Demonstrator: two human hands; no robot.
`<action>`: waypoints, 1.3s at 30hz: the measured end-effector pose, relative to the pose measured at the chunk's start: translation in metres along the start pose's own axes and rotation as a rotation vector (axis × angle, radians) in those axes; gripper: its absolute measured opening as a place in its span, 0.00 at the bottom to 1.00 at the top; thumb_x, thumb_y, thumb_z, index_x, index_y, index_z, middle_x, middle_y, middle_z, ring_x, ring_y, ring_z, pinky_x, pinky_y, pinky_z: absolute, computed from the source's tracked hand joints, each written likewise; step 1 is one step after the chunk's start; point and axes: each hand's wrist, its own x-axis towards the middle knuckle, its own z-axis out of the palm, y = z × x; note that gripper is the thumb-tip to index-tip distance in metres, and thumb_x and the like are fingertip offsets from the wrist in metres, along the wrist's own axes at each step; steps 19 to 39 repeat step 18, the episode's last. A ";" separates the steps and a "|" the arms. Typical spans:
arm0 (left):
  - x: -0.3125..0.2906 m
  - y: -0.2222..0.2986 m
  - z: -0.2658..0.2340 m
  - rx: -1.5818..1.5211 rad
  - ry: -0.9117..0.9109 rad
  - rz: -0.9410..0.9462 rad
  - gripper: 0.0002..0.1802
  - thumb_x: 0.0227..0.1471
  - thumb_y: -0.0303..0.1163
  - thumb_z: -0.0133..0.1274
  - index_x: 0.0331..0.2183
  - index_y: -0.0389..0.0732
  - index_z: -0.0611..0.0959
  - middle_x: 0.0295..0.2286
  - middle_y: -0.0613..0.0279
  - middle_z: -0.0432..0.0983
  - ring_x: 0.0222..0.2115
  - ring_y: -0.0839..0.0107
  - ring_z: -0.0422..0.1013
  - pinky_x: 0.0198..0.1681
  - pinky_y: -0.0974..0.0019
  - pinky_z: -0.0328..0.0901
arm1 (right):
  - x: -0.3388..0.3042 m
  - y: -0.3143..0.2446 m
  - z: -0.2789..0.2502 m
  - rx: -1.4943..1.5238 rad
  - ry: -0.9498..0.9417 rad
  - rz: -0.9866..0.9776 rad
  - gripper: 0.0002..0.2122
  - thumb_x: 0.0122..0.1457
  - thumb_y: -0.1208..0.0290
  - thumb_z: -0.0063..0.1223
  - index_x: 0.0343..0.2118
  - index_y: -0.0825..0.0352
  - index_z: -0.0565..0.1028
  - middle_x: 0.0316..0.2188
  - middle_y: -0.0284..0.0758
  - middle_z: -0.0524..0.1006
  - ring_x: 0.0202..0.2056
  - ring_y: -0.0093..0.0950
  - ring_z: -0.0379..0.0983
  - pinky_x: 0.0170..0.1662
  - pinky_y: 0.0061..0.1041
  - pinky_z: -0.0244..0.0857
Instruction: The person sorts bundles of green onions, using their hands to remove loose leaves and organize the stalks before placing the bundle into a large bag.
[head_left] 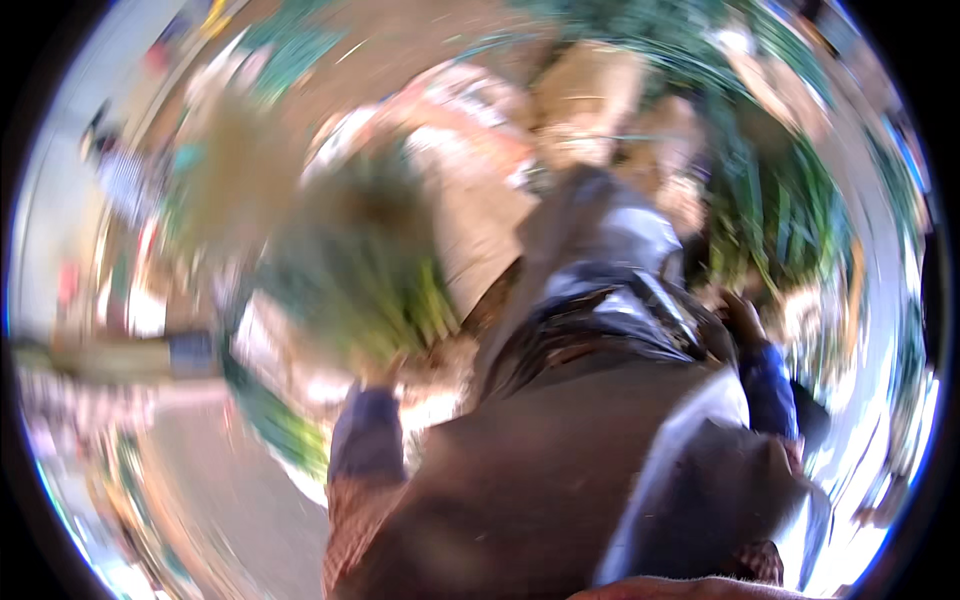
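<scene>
My left hand (381,372), in a blue-grey cuff, is closed at the lower end of a large bunch of green onions (365,255). The green leaves fan up and away from it, smeared by motion. My right hand (741,318), below a dark blue sleeve, is beside my right knee, by the pale stem ends of another heap of green onions (775,215). Its fingers are blurred and partly hidden, so their grip is unclear. Between my arms, a shiny dark plastic sheet (600,310) lies bunched over my lap.
Ahead lie a crumpled white-and-orange sack (470,110) and a tan sheet (475,200). More green onions (640,35) spread along the far side. Another bunch (285,420) is low at the left. A blurred tan shape (240,170) covers part of the upper left.
</scene>
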 end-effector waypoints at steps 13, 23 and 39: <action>-0.037 0.508 -0.017 -0.965 -0.183 0.737 0.34 0.50 0.23 0.52 0.58 0.38 0.60 0.56 0.52 0.56 0.56 0.62 0.55 0.57 0.61 0.53 | -0.027 -0.031 -0.037 -0.910 0.331 -0.466 0.15 0.54 0.59 0.50 0.39 0.64 0.75 0.36 0.43 0.77 0.38 0.42 0.74 0.41 0.37 0.68; -0.081 0.623 0.083 -1.212 -0.678 0.737 0.31 0.50 0.23 0.51 0.56 0.37 0.64 0.54 0.57 0.60 0.52 0.67 0.60 0.53 0.65 0.58 | -0.032 -0.066 -0.039 -1.103 0.635 -0.528 0.19 0.51 0.55 0.52 0.41 0.64 0.73 0.31 0.47 0.76 0.34 0.44 0.74 0.38 0.42 0.67; -0.081 0.623 0.083 -1.212 -0.678 0.737 0.31 0.50 0.23 0.51 0.56 0.37 0.64 0.54 0.57 0.60 0.52 0.67 0.60 0.53 0.65 0.58 | -0.032 -0.066 -0.039 -1.103 0.635 -0.528 0.19 0.51 0.55 0.52 0.41 0.64 0.73 0.31 0.47 0.76 0.34 0.44 0.74 0.38 0.42 0.67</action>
